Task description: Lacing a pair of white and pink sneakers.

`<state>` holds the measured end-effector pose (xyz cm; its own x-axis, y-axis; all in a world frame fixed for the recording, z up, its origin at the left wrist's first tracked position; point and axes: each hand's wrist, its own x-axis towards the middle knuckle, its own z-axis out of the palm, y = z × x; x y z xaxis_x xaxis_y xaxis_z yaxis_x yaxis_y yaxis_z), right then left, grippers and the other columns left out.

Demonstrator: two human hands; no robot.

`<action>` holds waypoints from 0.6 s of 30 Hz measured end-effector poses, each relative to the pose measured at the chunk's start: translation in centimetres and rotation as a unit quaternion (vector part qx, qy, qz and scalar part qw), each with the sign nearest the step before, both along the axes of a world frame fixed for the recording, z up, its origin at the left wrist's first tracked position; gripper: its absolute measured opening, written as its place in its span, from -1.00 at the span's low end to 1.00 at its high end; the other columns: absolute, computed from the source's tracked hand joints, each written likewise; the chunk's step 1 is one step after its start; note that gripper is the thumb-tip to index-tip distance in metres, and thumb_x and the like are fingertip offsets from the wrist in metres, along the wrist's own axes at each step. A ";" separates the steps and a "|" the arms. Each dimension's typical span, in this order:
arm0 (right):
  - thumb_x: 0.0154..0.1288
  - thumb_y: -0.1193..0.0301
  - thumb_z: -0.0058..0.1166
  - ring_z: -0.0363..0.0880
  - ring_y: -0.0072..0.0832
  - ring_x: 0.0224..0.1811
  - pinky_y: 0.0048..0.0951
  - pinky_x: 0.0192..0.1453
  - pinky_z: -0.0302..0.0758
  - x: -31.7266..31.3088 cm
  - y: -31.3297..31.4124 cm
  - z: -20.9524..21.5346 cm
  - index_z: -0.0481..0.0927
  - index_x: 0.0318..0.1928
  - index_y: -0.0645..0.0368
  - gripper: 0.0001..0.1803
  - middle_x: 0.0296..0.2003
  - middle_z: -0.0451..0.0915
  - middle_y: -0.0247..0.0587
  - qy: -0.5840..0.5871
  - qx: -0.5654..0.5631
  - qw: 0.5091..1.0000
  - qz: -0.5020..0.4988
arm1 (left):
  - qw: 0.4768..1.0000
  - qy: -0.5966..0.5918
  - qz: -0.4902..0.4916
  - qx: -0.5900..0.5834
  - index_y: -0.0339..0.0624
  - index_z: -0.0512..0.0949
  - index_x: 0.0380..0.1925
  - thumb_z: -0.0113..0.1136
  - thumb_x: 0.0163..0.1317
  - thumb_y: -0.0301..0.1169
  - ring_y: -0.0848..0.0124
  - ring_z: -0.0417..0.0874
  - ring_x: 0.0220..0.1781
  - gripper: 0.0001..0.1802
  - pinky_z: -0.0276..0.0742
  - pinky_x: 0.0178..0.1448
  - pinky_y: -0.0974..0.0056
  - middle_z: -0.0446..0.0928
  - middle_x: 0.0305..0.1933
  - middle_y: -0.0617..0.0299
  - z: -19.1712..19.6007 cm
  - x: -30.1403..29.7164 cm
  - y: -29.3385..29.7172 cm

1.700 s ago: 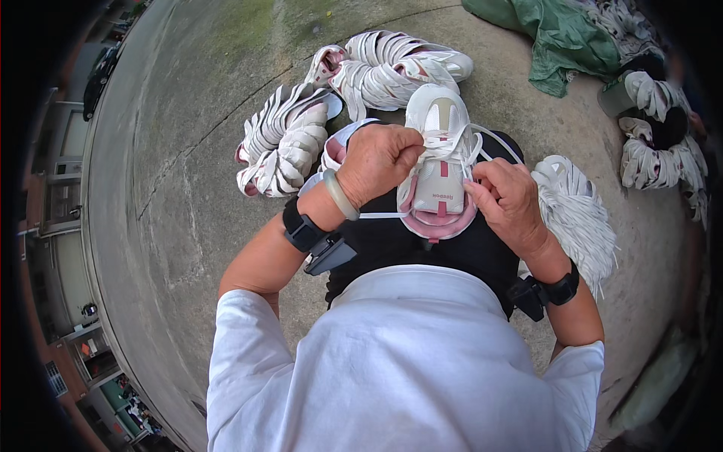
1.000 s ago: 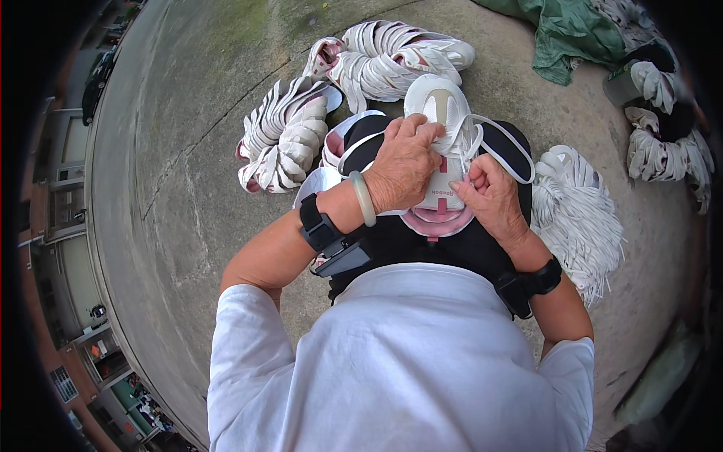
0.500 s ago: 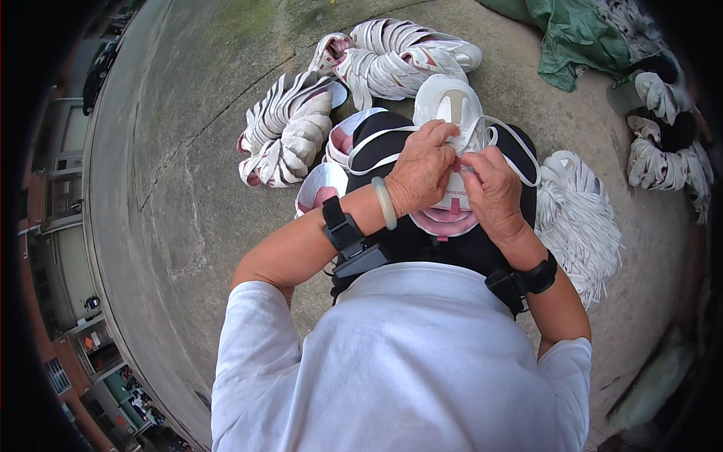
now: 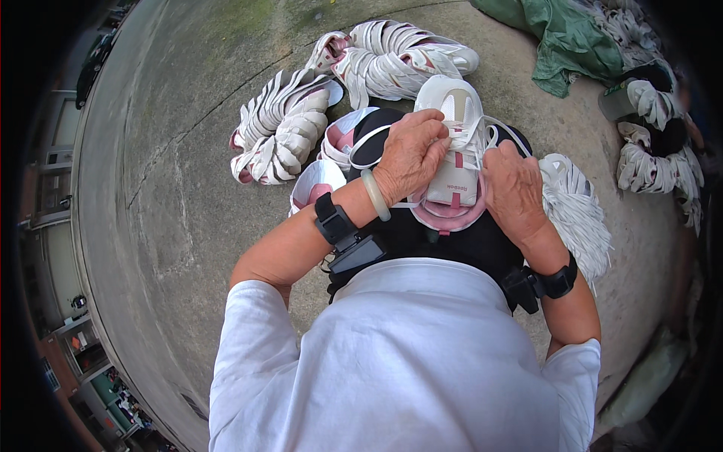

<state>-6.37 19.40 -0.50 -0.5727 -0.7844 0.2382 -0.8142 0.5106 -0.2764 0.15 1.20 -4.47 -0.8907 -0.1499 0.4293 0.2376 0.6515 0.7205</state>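
Head view. White and pink shoe upper (image 4: 454, 154) rests on the person's dark lap, toe toward 12 o'clock, pink heel collar toward 6. Left hand (image 4: 410, 154) lies at its 9 o'clock side, fingers curled and pinched on a white lace (image 4: 493, 135) near the eyelets. Right hand (image 4: 514, 188) sits at 3 o'clock, fingers folded down against the shoe's edge, steadying it; what the fingertips pinch is hidden, cannot tell. Pale bangle and a dark wrist unit on the left forearm, dark band on the right wrist.

Loose lace loops trail off toward 2 o'clock. More uppers lie stacked on the concrete floor (image 4: 166, 188): one pile (image 4: 279, 132) at 10 o'clock, another pile (image 4: 399, 53) at 12. A bundle of white laces (image 4: 576, 211) sits at 3 o'clock, green cloth (image 4: 561, 38) at 1.

Judgement: lacing looks underway. To do it well, keep the upper pressed flat on the lap, feed the lace tip straight through each eyelet, pull both sides even.
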 end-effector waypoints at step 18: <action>0.02 0.45 0.08 0.41 -0.26 -0.25 -0.29 -0.18 0.23 -0.4 1.9 -1.5 0.43 -0.30 0.13 -0.81 -0.40 0.37 -0.22 -0.126 -0.132 0.983 0.007 | 0.987 0.024 -0.051 -0.152 -0.15 0.38 -0.34 0.08 -0.16 -0.60 0.10 0.45 -0.15 -0.71 0.32 -0.06 0.14 0.41 -0.28 0.10 -1.1 -1.9 -2.8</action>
